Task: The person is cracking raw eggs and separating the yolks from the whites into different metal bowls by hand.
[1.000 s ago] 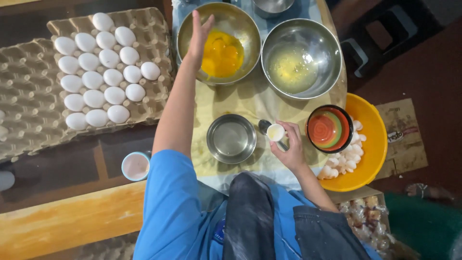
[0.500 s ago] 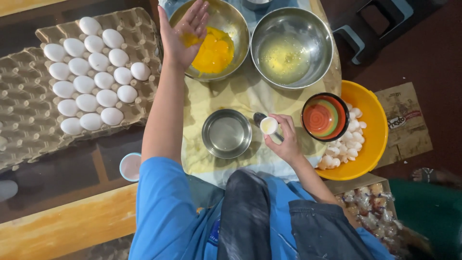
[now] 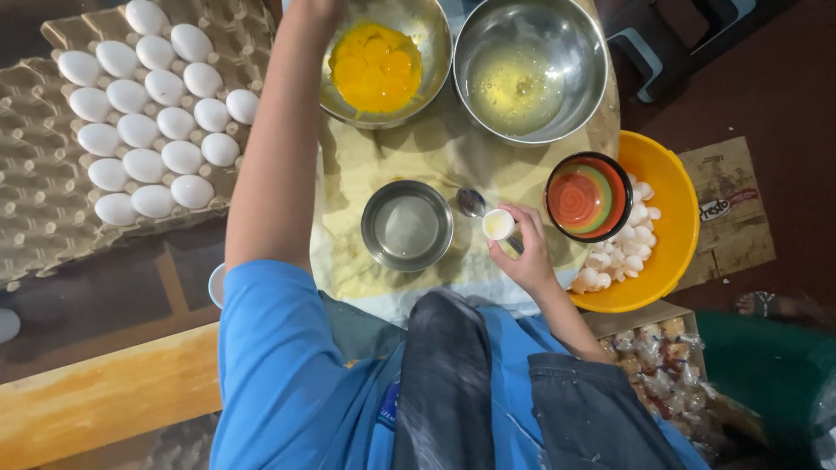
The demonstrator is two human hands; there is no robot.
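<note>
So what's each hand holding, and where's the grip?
The right hand pinches an eggshell half by its rim. The left hand reaches out of view beyond the yolk bowl; cannot tell.

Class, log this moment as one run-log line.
right hand: holds eggshell half | left hand: out of view beyond yolk bowl | small bowl: beside shell

yellow cloth (image 3: 435, 161) bearing three steel bowls (image 3: 407, 226), striped bowl (image 3: 589, 196).

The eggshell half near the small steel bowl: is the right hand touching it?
Touching. The head view shows the right hand with its fingers wrapped round the eggshell half, no gap between them, beside the small steel bowl.
</note>
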